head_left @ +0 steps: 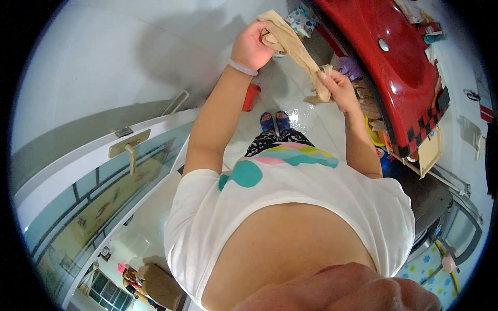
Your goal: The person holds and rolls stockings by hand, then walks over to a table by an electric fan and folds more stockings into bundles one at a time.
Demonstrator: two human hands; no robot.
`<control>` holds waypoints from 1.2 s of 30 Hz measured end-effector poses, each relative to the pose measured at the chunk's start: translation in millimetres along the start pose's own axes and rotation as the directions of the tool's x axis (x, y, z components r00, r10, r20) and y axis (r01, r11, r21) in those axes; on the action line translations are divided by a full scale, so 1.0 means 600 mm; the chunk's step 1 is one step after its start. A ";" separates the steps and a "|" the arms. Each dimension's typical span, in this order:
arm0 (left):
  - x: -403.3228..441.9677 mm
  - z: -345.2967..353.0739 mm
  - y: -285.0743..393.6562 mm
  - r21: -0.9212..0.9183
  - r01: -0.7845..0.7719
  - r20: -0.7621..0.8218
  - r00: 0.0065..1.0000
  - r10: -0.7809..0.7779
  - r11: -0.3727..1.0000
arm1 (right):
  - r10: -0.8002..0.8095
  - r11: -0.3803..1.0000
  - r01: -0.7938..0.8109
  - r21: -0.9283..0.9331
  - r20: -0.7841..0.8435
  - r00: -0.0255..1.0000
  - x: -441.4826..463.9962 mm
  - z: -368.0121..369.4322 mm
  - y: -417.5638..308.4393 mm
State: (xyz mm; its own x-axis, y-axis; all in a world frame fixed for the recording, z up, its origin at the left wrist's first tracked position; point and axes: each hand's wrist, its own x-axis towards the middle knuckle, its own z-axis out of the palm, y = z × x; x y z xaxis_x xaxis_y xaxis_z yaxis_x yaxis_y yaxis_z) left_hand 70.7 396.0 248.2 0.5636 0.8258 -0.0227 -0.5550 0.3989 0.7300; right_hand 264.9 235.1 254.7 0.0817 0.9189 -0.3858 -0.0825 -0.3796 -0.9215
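A long, crumpled strip of beige cloth point(296, 47) stretches between my two hands at the top middle of the head view, above the floor. My left hand point(251, 49), with a pale band at its wrist, grips the upper end in closed fingers. Lower and to the right, my right hand point(341, 89) pinches the other end between thumb and fingers. Loose folds hang beneath the right fingers. Part of the left fingers is hidden behind the cloth.
A glossy red sink point(376, 78) stands to the right, with items packed beneath it. A red bin point(251, 97) sits on the wet tiled floor point(296, 98). At left is a glass-panelled door with a handle point(132, 155). My feet wear blue slippers point(275, 123).
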 end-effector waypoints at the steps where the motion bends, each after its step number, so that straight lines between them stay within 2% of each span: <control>1: 0.005 0.004 0.010 0.052 -0.036 -0.002 0.999 0.036 0.998 | -0.005 0.992 0.012 0.126 -0.054 0.999 0.002 0.003 -0.003; 2: 0.009 0.008 0.020 0.103 -0.071 -0.005 0.997 0.072 0.992 | 0.001 0.968 0.026 0.251 -0.107 0.994 0.004 0.006 -0.006; 3: 0.009 0.020 0.035 0.097 -0.104 0.007 0.995 0.104 0.990 | 0.067 0.963 -0.030 0.267 -0.130 0.989 0.005 -0.005 -0.003; 5: 0.010 0.046 0.066 -0.083 -0.067 0.039 0.997 0.070 0.994 | 0.121 0.969 -0.080 0.234 -0.168 0.978 0.010 -0.031 0.021; 6: 0.009 0.062 0.085 -0.250 0.010 0.070 0.997 0.008 0.968 | 0.149 0.970 -0.106 0.219 -0.189 0.971 0.008 -0.027 0.020; 7: 0.007 0.073 0.097 -0.406 0.091 0.113 0.992 -0.049 0.909 | -0.016 0.995 0.038 0.097 -0.216 0.976 0.002 -0.012 0.025; 10: -0.001 0.090 0.093 -0.051 -0.066 0.107 0.992 0.071 0.996 | 0.114 0.942 -0.072 0.328 -0.112 0.987 -0.032 0.033 -0.006; 11: -0.004 0.095 0.085 0.067 -0.118 0.119 0.987 0.109 0.991 | 0.196 0.881 -0.258 0.397 0.191 0.962 -0.030 0.012 0.006; 13: -0.014 0.120 0.067 0.291 -0.218 0.155 0.972 0.179 0.932 | 0.153 0.697 -0.307 0.648 0.283 0.947 -0.031 0.036 -0.010; 14: -0.029 0.140 0.059 0.377 -0.203 0.220 0.967 0.125 0.904 | 0.122 0.577 -0.333 0.746 0.325 0.938 -0.032 0.047 -0.015; 17: -0.089 0.193 0.024 0.600 -0.253 0.454 0.889 -0.063 0.759 | -0.292 0.285 -0.381 0.880 0.458 0.840 -0.005 0.044 0.006; 18: -0.101 0.195 0.012 0.680 -0.460 0.612 0.785 -0.096 0.570 | -0.155 0.345 -0.314 0.885 0.383 0.911 -0.013 0.052 -0.015; 20: -0.128 0.209 0.000 0.579 -0.771 0.803 0.596 -0.023 0.266 | 0.109 0.482 -0.208 0.851 0.177 0.978 -0.035 0.065 -0.081; 21: -0.143 0.214 0.001 0.592 -0.769 0.798 0.601 -0.042 0.239 | -0.031 0.561 -0.087 0.823 0.126 0.992 -0.035 0.057 -0.078; 23: -0.163 0.214 0.010 0.618 -0.765 0.784 0.615 -0.078 0.179 | -0.139 0.557 -0.007 0.830 0.101 0.985 -0.037 0.050 -0.080; 24: -0.163 0.213 0.020 0.597 -0.769 0.793 0.609 -0.023 0.227 | -0.190 0.551 0.029 0.834 0.092 0.977 -0.039 0.047 -0.080; 26: -0.163 0.212 0.045 0.545 -0.777 0.798 0.596 0.090 0.317 | -0.239 0.672 0.082 0.736 0.111 0.965 -0.049 0.038 -0.089; 28: -0.160 0.179 0.038 0.640 -0.490 0.450 0.864 0.228 0.592 | -0.285 0.793 0.165 0.586 0.119 0.951 -0.056 0.035 -0.096; 29: -0.154 0.165 0.038 0.610 -0.335 0.232 0.942 0.242 0.718 | -0.313 0.848 0.221 0.482 0.118 0.942 -0.058 0.037 -0.099; 30: -0.146 0.165 0.050 0.573 -0.181 0.118 0.983 0.138 0.799 | -0.340 0.888 0.275 0.369 0.122 0.933 -0.059 0.039 -0.102; 31: -0.137 0.170 0.067 0.514 -0.021 0.009 1.000 0.020 0.858 | -0.293 0.945 0.261 0.195 0.162 0.942 -0.060 0.035 -0.106; 32: -0.128 0.173 0.077 0.433 0.134 -0.089 0.990 -0.105 0.891 | -0.310 0.949 0.289 0.130 0.197 0.930 -0.061 0.038 -0.110; 33: -0.125 0.162 0.071 0.393 0.140 -0.036 0.990 -0.137 0.909 | -0.322 0.947 0.315 0.064 0.233 0.918 -0.063 0.044 -0.113; 36: -0.121 0.157 0.050 0.321 0.017 -0.001 1.000 -0.018 0.947 | -0.357 0.898 0.407 -0.164 0.267 0.895 -0.076 0.059 -0.133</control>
State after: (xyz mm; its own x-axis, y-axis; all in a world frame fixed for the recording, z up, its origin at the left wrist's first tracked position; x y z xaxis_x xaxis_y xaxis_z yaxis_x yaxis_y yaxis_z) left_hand 70.9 310.4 335.9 0.5725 0.8191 -0.0366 -0.3198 0.2642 0.9099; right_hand 232.6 227.1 347.3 -0.1625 0.9867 -0.0046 0.1224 0.0155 -0.9924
